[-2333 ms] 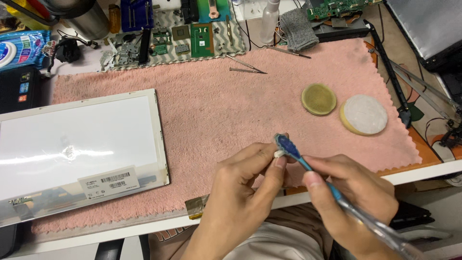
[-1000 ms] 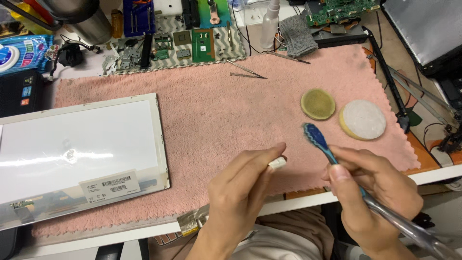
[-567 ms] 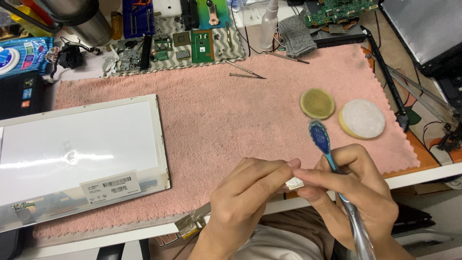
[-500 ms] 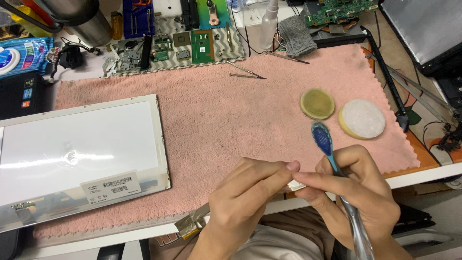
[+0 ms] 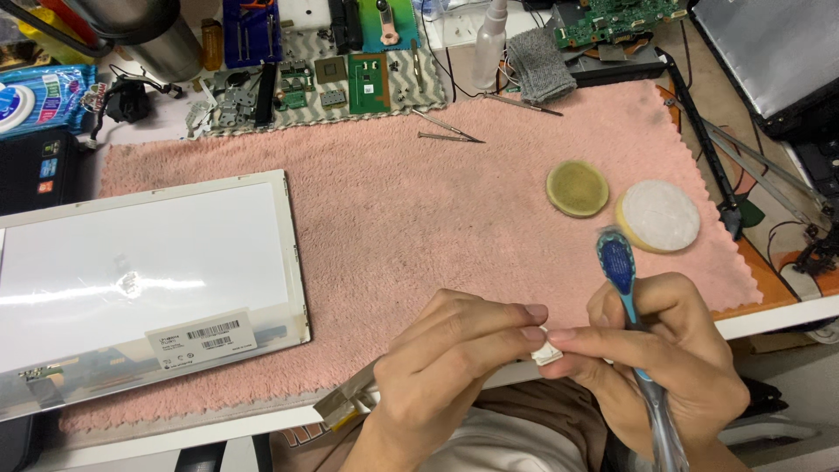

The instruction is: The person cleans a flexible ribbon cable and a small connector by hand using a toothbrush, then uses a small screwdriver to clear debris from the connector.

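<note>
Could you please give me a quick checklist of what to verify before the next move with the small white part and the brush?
1. Small white part pinched between fingertips of left hand and right hand: ok.
2. Blue toothbrush gripped in right hand, head pointing up: ok.
3. Bristles touching the part: not ok, head sits above it.
4. Part's cleanliness: cannot tell, too small.
5. Pink towel beneath the hands to catch a drop: not ok, hands sit at its front edge.
</note>
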